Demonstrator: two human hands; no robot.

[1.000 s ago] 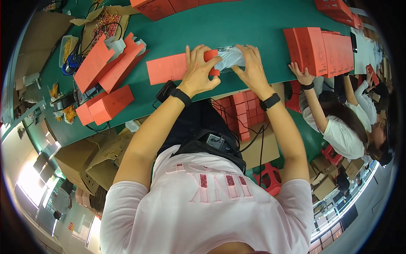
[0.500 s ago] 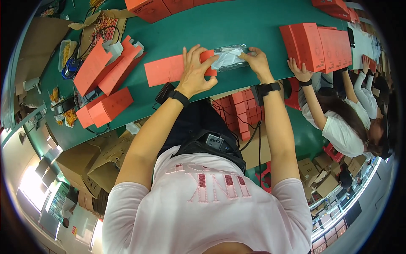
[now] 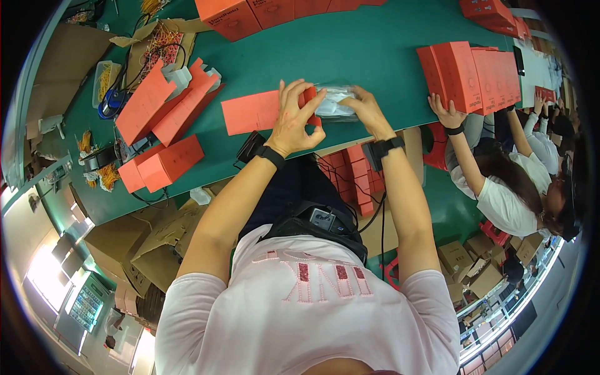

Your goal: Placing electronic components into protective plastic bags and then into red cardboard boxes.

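Observation:
A slim orange-red carton (image 3: 251,113) lies flat on the green table in front of me. My left hand (image 3: 292,119) is closed around its right end, thumb and fingers on opposite edges. At that end is a clear plastic tray (image 3: 336,115) holding a white packet (image 3: 331,100); its left part is hidden by the carton's end and my fingers. My right hand (image 3: 369,114) grips the tray's right end, thumb on top of the packet, fingertips partly hidden.
Two opened cartons (image 3: 150,103) with pale flaps lean at left, beside a closed carton (image 3: 171,160) and a box of wires (image 3: 159,53). Cartons stand along the far edge (image 3: 228,17). At right, a co-worker's hand (image 3: 446,112) touches a row of upright cartons (image 3: 465,78).
My right hand has moved left and nearer to me, toward the carton. Less of the tray shows beyond the carton's end. My left hand keeps its hold.

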